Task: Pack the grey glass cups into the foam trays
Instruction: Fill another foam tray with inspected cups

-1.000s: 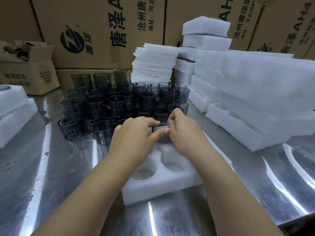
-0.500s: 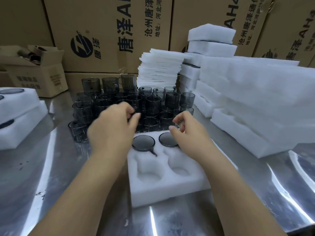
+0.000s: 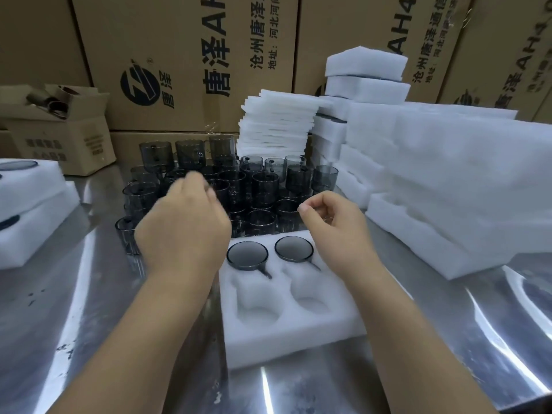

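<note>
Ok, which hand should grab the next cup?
Right, probably: the right hand has curled, empty fingers beside a front-row cup next to the tray; the left hand is blurred, farther left.

We are seeing a matt, soft-looking white foam tray (image 3: 286, 345) lying on a glossy, streak-reflecting steel table (image 3: 74, 309). Behind the tray, smooth smoky-grey translucent glass cups (image 3: 264, 183) are gleaming before matt brown cardboard cartons (image 3: 185, 31).
</note>
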